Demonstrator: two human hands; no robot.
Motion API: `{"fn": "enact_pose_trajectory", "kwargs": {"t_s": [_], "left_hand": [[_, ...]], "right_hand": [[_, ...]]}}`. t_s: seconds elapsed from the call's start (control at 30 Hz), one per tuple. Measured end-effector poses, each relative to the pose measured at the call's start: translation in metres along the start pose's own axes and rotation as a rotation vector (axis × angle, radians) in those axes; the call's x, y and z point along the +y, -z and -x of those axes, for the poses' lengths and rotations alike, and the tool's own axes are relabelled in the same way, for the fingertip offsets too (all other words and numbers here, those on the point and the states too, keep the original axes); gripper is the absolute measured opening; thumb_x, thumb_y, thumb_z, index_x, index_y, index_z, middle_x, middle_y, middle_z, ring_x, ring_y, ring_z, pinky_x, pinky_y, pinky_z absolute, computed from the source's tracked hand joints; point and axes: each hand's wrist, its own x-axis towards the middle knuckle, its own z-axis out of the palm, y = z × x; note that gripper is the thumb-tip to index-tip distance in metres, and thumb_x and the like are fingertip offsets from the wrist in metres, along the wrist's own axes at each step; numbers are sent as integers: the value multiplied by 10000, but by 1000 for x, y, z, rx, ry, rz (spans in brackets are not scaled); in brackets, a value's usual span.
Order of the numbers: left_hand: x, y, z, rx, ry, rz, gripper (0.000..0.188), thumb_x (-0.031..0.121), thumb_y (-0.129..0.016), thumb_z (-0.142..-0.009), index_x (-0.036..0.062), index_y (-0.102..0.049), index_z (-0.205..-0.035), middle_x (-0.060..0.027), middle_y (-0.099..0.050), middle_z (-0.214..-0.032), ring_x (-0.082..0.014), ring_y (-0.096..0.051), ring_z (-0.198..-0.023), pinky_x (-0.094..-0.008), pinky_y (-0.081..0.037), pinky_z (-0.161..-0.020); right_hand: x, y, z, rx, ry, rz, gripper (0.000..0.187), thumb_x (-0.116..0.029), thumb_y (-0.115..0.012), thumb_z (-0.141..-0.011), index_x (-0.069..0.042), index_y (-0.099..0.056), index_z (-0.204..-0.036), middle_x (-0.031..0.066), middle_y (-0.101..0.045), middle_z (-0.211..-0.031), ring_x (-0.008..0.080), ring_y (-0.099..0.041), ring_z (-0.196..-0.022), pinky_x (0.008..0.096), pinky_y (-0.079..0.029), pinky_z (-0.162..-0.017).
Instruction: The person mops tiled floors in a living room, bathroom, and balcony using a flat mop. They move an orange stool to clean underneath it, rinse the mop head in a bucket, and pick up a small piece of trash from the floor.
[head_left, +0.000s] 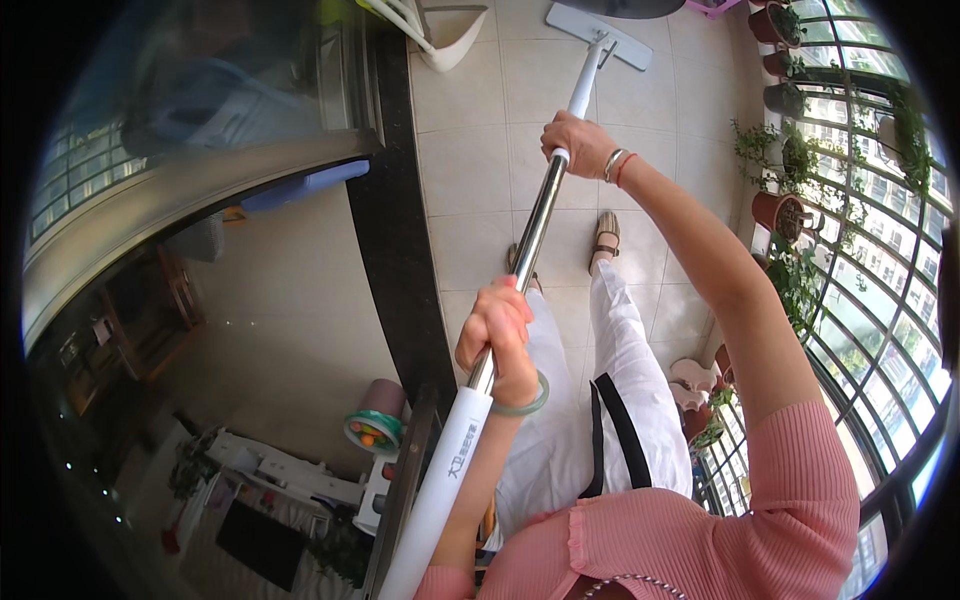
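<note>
A flat mop slants across the view, its white and silver pole (541, 212) running from the lower left up to a pale flat head (625, 48) on the tiled floor. My left hand (497, 330), below a green bangle, is wrapped round the metal part of the pole just above the white grip. Farther up, my right hand (580, 142) is closed round the pole near the joint where metal meets white plastic. A silver bracelet and a red cord circle that wrist.
A white dustpan (455, 38) stands at the far left of the tiles. Potted plants (778, 211) line the barred window on the right. At left, a dark door frame (392, 240) borders a glass door and another room. My feet are on the tiles.
</note>
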Motion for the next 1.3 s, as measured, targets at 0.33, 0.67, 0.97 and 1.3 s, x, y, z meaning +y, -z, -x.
{"fn": "enact_pose_trajectory", "kwargs": {"t_s": [0.33,0.67,0.97,1.3], "left_hand": [[126,99,107,247,199,-201,267,114,-369,-970,136,-304,-712,16,-269,-617,-107,-352,-640,-368,-391,-888],[57,39,43,158,100,-36,281,144,-354,-991,123,-319,-713,4,-290,-617,-121,-342,-629,-387,-403,-873],[-14,-59,-2,-139,118,2,261,117,-440,-987,80,-367,-739,-29,-419,-664,-154,-446,-674,-461,-410,-989],[156,46,90,19,162,-337,246,86,-384,-939,126,-300,-711,20,-281,-557,-122,-362,-579,-358,-388,-787]], "right_hand": [[-190,-75,78,-141,21,-75,62,-218,-662,-753,-156,-660,-756,-43,-613,-828,191,-546,-972,431,-493,-671],[-99,-32,64,-9,-142,184,55,-207,-632,-798,-177,-677,-794,-31,-596,-855,180,-547,-965,451,-437,-770],[54,30,66,-52,-283,277,127,-170,-614,-836,-181,-679,-945,-10,-629,-1010,175,-528,-1155,457,-308,-1107],[-160,-49,125,78,95,-195,115,-236,-684,-700,-146,-630,-654,-2,-604,-662,195,-580,-823,350,-409,-816]]}}
